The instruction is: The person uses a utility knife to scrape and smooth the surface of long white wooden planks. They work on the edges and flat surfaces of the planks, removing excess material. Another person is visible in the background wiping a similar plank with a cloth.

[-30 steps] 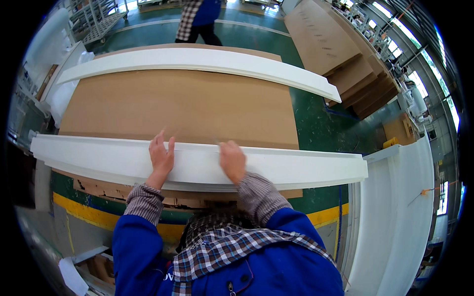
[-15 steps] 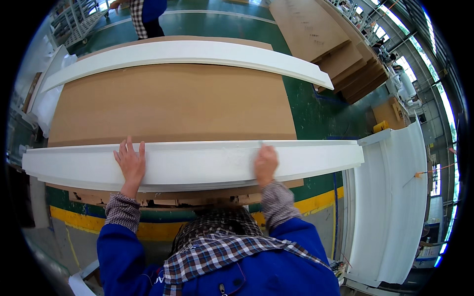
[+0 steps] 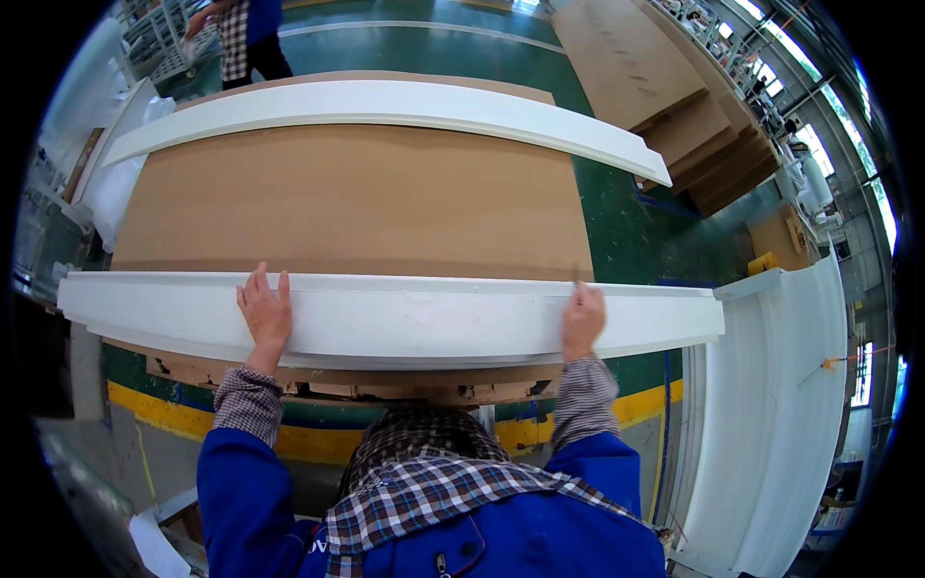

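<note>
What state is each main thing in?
Left hand, open on near panel.
Right hand, closed around thin thing, blurred.
Near panel, lying crosswise, ends overhanging.
Far panel, lying crosswise, ends overhanging.
Cardboard sheet, flat, partly covered.
Cardboard stack, edges uneven.
Co-worker, upright, head out of frame.

long white panel (image 3: 434,323), lying crosswise over near part of brown board (image 3: 356,202); narrow ridge along far side, faint marks mid-face.

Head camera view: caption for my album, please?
Left hand and right hand at a long white panel, brown cardboard beyond.
</note>
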The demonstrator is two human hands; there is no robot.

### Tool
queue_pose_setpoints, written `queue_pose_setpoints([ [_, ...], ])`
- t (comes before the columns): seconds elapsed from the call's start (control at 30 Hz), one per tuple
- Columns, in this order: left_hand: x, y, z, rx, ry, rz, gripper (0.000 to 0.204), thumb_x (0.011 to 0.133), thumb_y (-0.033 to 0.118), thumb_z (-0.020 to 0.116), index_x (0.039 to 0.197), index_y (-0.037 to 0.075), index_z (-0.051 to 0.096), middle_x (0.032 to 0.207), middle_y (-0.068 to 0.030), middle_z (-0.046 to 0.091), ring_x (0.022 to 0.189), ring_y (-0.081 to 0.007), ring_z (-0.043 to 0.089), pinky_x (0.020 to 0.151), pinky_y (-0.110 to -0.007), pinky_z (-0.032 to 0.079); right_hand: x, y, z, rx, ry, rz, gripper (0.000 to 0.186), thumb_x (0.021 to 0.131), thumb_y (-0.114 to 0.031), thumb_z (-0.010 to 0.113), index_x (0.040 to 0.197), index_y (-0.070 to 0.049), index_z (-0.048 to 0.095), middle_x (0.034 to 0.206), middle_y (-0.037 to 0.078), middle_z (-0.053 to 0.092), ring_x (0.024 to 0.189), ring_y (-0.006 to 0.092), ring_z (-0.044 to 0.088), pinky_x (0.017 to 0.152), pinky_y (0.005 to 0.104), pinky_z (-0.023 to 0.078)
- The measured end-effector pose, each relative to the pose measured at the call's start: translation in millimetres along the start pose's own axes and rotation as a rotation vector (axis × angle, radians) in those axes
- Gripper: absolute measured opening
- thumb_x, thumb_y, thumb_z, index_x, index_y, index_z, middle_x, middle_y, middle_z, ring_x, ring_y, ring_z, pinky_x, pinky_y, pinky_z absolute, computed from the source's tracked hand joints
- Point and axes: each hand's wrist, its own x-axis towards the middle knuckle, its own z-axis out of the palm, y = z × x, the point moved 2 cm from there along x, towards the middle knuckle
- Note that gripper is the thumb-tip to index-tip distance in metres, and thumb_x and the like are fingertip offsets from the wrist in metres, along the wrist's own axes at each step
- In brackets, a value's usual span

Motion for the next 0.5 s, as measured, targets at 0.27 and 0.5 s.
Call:
queue_pose_setpoints([
  [0.27, 0, 9, -2, 0.039, -0.020, 0.001, 0.053, 0.093, 0.043, 0.038, 0.128, 0.003, 0.041, 0.122, -0.0168, 0.050, 0.120, -0.0294, 0.041, 0.108, -0.045, 0.017, -46, -85, 39, 0.152, -0.101, -0.124, 0.014, 0.081, -0.004, 0.050, 0.090, 0.001, 0.059, 0.080, 0.015, 0.056, 0.078, 0.0308, 0.055, 0.069, 0.0405, 0.047],
  [0.5, 2, -9, 6, 0.022, -0.032, 0.001, 0.051, 0.095, 0.041, 0.036, 0.128, 0.003, 0.042, 0.123, -0.0156, 0.050, 0.119, -0.0277, 0.041, 0.108, -0.042, 0.017, -38, -94, 30, 0.267, -0.159, -0.104, 0.010, 0.081, -0.007, 0.052, 0.087, -0.003, 0.060, 0.073, 0.009, 0.053, 0.074, 0.0277, 0.055, 0.061, 0.0381, 0.046],
])
